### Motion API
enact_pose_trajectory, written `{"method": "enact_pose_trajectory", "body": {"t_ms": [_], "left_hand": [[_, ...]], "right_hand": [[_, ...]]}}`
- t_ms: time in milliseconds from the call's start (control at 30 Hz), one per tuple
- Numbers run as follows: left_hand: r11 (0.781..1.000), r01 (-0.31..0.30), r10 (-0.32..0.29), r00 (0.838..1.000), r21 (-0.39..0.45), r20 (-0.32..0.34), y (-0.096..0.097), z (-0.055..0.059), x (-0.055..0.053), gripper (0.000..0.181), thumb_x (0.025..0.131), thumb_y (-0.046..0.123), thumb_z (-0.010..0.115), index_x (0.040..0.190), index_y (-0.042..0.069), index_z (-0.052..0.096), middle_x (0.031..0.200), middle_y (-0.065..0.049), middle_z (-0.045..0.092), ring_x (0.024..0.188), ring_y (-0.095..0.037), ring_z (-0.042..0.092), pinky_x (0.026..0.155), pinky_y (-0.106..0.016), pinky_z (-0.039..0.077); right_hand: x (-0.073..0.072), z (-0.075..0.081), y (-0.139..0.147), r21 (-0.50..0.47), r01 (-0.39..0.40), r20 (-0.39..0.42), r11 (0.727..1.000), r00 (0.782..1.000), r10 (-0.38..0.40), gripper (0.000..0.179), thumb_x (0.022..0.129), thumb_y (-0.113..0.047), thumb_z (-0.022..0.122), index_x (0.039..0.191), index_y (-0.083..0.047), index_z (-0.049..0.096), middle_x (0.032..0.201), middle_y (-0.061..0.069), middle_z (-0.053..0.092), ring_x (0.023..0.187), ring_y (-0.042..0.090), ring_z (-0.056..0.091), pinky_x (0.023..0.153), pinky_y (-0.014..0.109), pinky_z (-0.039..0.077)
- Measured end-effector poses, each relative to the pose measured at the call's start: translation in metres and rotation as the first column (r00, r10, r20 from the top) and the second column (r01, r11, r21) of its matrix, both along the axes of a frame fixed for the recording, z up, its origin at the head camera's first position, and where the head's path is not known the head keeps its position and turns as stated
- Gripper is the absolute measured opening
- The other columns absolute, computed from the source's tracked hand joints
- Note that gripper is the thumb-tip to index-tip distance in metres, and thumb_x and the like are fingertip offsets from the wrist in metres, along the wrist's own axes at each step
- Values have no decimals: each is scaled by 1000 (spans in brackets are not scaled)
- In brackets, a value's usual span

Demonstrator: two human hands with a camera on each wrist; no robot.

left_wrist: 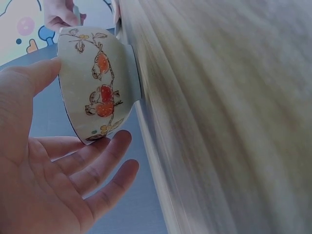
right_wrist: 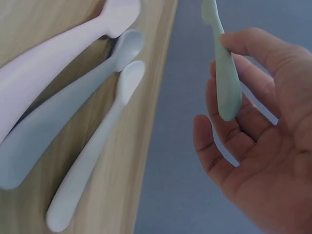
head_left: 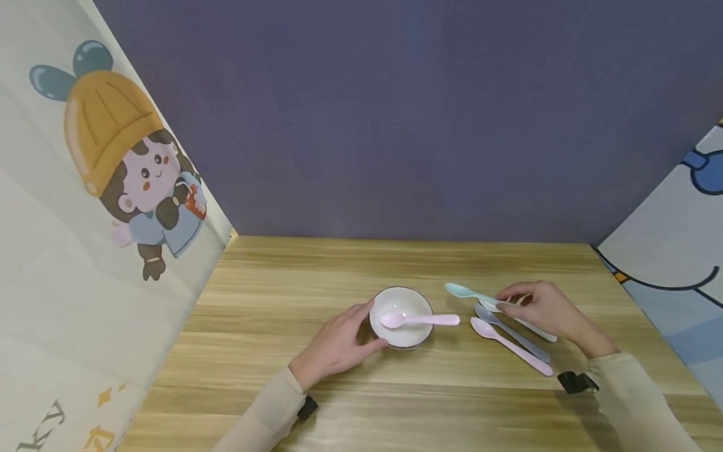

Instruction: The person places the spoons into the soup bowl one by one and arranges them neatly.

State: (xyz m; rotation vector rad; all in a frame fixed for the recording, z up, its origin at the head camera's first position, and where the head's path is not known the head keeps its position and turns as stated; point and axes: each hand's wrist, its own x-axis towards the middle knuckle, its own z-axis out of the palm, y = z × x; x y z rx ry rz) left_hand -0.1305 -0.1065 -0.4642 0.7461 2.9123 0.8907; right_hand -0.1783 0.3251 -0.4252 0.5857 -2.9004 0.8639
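A white bowl (head_left: 402, 339) stands upright on the table, with painted red fruit on its outside (left_wrist: 103, 95). My left hand (head_left: 339, 342) holds its left side, thumb and fingers at the rim. Inside lies a pink spoon (head_left: 420, 320), its handle jutting over the right rim. My right hand (head_left: 542, 307) pinches a mint-green spoon (right_wrist: 226, 87) by the handle, thumb against fingers, its head pointing left. Beneath and near that hand lie a white spoon (right_wrist: 85, 170), a grey spoon (right_wrist: 63, 114) and a second pink spoon (head_left: 519, 355), side by side on the table.
The wooden table (head_left: 294, 276) ends at a dark blue panel (head_left: 361, 125) behind. A white wall with a cartoon figure (head_left: 130, 157) borders the left, and another printed panel (head_left: 672, 238) the right. Black straps (head_left: 576, 382) sit at both wrists.
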Motion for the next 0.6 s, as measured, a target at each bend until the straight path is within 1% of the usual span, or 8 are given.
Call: {"method": "enact_pose_trajectory", "body": {"t_ms": [267,467,600], "left_hand": [[1000,-9,9,1000,-6,12,0,1,1,91,98,64,67,167,13,37,155,-11,60,139,-31,62,113,-51,55],[1000,-6,6,1000,-1,8,0,-1,0,90,98,63,67,168,15,36,156,-11,60,140,-31,61,114,-51,54],[1000,-5,5,1000,-1,5,0,-1,-1,90,98,63,67,168,16,36,156,-10,59,140,-30,61,114,-50,54]], "right_hand": [[2,11,-16,-10,-32,20,999,999,32,11,95,-23,82,106,-21,85,98,-8,79,84,-4,63,71,23,57],[3,14,-26,-27,-76,9,997,997,77,10,92,-20,84,102,-22,85,98,-9,80,82,-3,64,71,23,57],[4,18,-32,-28,-98,21,995,995,99,10,92,-20,84,102,-22,84,99,-10,80,82,-3,64,72,23,57]]}}
